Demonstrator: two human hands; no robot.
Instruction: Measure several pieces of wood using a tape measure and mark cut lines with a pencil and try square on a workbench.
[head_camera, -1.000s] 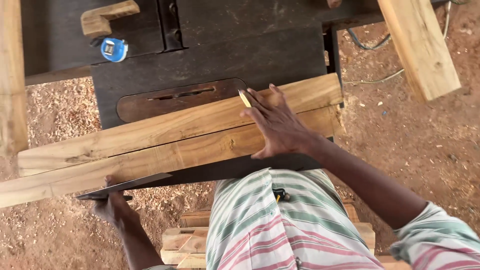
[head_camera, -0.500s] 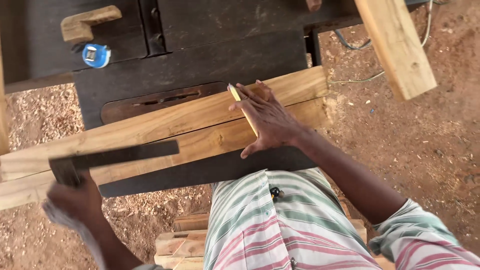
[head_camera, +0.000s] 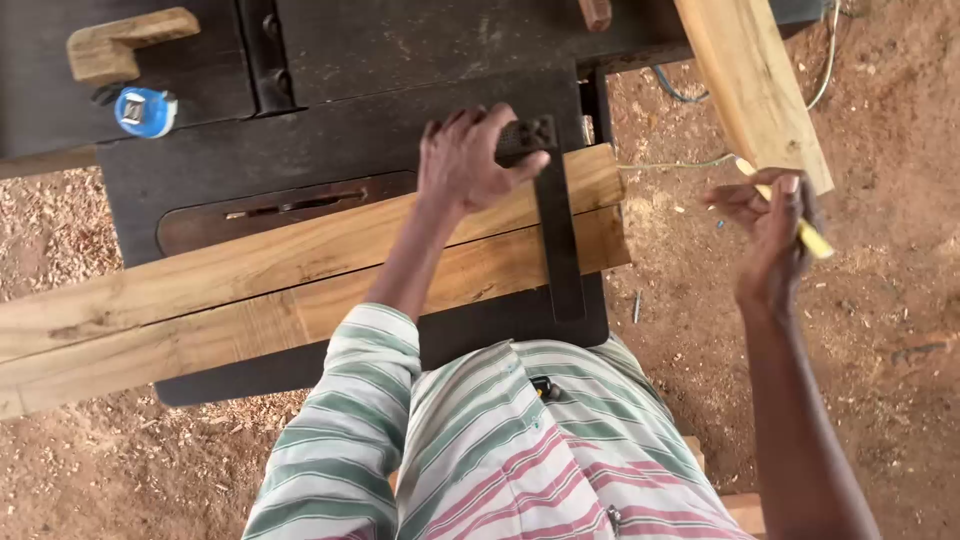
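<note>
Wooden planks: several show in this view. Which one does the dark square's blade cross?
The two planks lying side by side on the dark table; the angled plank at upper right is untouched.

1. The dark metal try square (head_camera: 558, 235) is lying across both planks near their right ends, blade running straight over the grain, thick stock sitting at the far edge.
2. The two pale wooden planks (head_camera: 300, 285) are lying side by side, edges touching, on the dark machine table.
3. A stubby yellow pencil (head_camera: 800, 222) is sticking out at an angle, off to the right.
</note>
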